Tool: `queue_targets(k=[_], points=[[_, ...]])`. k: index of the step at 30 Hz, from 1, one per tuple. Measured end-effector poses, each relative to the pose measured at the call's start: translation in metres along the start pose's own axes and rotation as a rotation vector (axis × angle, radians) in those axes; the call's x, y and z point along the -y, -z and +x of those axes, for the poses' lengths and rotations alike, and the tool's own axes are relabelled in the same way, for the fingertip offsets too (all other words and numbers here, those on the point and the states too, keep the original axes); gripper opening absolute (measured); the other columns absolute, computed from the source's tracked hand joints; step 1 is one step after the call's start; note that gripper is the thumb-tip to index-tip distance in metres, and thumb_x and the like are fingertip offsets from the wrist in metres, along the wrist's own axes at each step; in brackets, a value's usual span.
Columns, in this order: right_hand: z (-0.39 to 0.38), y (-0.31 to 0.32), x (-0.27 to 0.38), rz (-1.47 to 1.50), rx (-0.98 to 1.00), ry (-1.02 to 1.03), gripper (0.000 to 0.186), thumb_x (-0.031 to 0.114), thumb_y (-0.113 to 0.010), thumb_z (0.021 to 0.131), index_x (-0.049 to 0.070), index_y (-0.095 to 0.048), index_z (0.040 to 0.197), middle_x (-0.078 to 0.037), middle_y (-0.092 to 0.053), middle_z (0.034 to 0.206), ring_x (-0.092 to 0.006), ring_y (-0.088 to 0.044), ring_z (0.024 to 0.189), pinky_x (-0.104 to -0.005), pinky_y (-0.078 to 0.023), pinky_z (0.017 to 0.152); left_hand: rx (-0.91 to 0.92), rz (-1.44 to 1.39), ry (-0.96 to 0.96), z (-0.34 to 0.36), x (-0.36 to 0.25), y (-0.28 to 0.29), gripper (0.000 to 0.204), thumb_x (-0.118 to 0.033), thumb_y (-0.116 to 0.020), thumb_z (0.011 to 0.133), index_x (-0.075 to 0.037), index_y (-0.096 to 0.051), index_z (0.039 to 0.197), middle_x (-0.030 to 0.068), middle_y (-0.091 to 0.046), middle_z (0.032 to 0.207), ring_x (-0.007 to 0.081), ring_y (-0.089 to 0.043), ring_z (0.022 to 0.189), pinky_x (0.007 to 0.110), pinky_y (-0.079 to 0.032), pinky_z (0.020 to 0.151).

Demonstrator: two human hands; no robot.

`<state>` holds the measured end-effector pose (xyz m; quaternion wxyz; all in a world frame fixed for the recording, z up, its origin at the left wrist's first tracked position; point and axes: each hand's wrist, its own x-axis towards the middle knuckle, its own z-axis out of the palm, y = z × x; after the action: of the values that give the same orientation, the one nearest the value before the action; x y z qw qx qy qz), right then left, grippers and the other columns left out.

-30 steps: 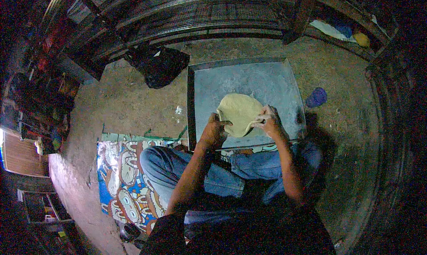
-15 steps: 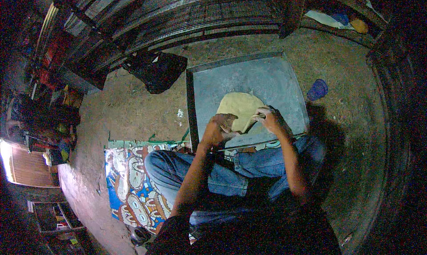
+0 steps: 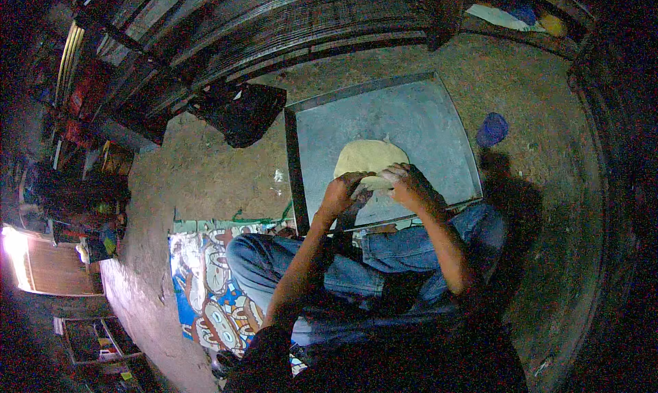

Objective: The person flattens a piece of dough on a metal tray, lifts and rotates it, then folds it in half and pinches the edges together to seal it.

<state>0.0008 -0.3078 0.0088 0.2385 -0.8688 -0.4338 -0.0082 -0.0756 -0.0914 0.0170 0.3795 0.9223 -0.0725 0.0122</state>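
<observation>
- My left hand [image 3: 340, 193]: fingers closed on the near edge of the dough sheet [image 3: 370, 156], left of its middle; thumb looks tucked under (too dark to be sure).
- My right hand [image 3: 406, 186]: pinching the same edge, near my left hand with a short run of dough between them; fingertips look floury.
- Dough sheet: directly in front of both hands, pale, one piece, reaching away from me.
- Done, as I judge it: flattened into a thin, roundish sheet; near edge gathered up between my fingers. Lifted or folded over? Can't tell.
- Not done: the part beyond my fingers lies flat, with no fold there. Looks like an early stage of working the edge, most of the sheet unfolded.
- Tray [image 3: 418, 112]: metal, shallow-rimmed, under the dough and all around my hands; whitish smears beyond the sheet, probably flour.
- Jeans [image 3: 343, 276]: my crossed legs, just nearer me than the hands.
- Farther out: purple cup [image 3: 491, 129] beyond and right of my right hand, off the tray; black bag [image 3: 253, 115] beyond and left of my left; patterned mat [image 3: 216, 276] nearer me, leftward.
</observation>
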Motion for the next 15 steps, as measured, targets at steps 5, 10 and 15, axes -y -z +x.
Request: queue_targets(k=[5,10,15], points=[[0.004,-0.015,-0.007,0.009,0.089,0.035,0.031,0.021,-0.063,0.079,0.016,-0.066,0.110,-0.008,-0.063,0.117,-0.0294,-0.060,0.105,-0.0406,-0.049,0.092,-0.008,-0.353,0.081,0.019,0.040,0.000,0.030,-0.014,-0.065,0.082,-0.003,-0.064,0.111,0.0196,-0.066,0.106,0.0355,-0.064,0.095,0.039,-0.050,0.083],[0.008,-0.014,-0.001,0.090,0.073,0.022,0.024,0.021,-0.069,0.079,0.009,-0.066,0.100,-0.008,-0.065,0.108,-0.0281,-0.059,0.105,-0.0383,-0.044,0.094,-0.301,0.267,-0.066,0.064,0.088,-0.013,0.036,-0.025,-0.060,0.087,-0.005,-0.056,0.117,0.0178,-0.060,0.106,0.0375,-0.057,0.095,0.046,-0.046,0.083],[-0.003,-0.048,-0.029,0.080,-0.077,0.079,0.028,0.020,-0.067,0.077,0.017,-0.067,0.105,-0.006,-0.065,0.112,-0.0299,-0.062,0.100,-0.0410,-0.051,0.088,-0.082,0.464,-0.112,0.108,0.101,-0.023,0.043,-0.037,-0.061,0.085,-0.005,-0.056,0.112,0.0178,-0.060,0.102,0.0370,-0.057,0.088,0.046,-0.046,0.079]])
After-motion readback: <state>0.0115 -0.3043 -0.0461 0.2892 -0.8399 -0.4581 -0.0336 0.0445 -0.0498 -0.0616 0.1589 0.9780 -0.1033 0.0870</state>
